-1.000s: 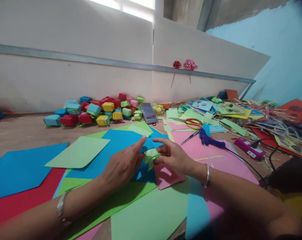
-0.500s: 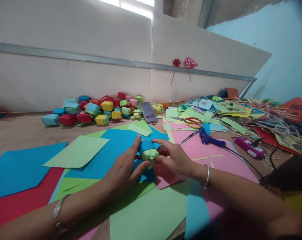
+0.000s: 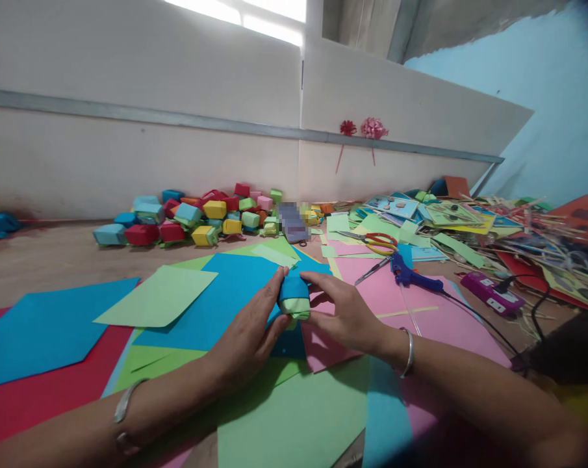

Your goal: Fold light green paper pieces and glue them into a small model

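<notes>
While two hands pinch one small paper piece, soft folds are the weak point

Where the blue glue gun (image 3: pixel 415 276) lies is the handiest landmark. To its left and slightly nearer the person is the paper piece (image 3: pixel 294 287), a little rounded form with a blue band on top and pale green folds at the near end. It is between the left hand (image 3: pixel 247 331) and the right hand (image 3: pixel 347 315), both also left of the gun. The left fingers press along its left side with the thumb near the green end; the right index finger and thumb pinch the opposite side. How firmly either hand squeezes, I cannot tell.

The likeliest trouble, I judge, is crushing: too hard a pinch from both sides could dent the paper, while too light a hold could let the band slip or the green folds spring out.

The surroundings add risks. The gun rests on a pink sheet (image 3: pixel 459 328), and its cord trails away to the right; a sleeve or forearm catching that cord could drag the gun. Whether it is hot does not show. Just beyond and left of the gun lie scissors (image 3: pixel 384 244), which a stray reach of the right hand could knock.
</notes>
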`<state>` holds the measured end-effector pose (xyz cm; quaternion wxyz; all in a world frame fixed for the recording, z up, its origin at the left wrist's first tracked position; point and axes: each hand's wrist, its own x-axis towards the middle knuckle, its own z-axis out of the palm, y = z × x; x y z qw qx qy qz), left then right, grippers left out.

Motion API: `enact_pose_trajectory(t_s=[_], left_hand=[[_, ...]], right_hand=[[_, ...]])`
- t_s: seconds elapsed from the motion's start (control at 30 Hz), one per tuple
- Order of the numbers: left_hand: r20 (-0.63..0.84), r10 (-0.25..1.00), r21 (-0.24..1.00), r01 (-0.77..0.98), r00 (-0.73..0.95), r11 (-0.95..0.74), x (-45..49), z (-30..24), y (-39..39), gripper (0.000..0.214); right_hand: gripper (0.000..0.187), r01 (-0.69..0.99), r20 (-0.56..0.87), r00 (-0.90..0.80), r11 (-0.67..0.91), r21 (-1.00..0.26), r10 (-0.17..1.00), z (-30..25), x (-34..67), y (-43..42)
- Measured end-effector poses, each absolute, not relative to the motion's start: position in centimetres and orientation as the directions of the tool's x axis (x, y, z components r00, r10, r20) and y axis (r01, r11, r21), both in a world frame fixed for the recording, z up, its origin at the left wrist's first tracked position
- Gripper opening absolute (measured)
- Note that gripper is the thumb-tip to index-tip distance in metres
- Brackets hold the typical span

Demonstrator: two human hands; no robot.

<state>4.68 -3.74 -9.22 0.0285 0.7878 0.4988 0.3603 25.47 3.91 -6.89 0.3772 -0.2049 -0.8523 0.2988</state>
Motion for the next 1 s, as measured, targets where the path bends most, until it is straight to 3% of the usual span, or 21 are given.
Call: enact_pose_trajectory(t_s=[0.37,1.0], left_hand=[[0.596,0.766,0.401,0.736,0.242,-0.545,5.34,-9.15,-3.62,0.064],[0.562,0.795,0.435,0.735,0.230,-0.520,4.97,-9.24,-3.22,0.057]], right_hand=[[0.059,0.113,0.510,-0.611,0.705,-0.700,0.605,-6.87,25.17,3.42],[0.046,0.231,0.555,-0.616,0.802,-0.550,0.558,-6.86,25.11,3.39]])
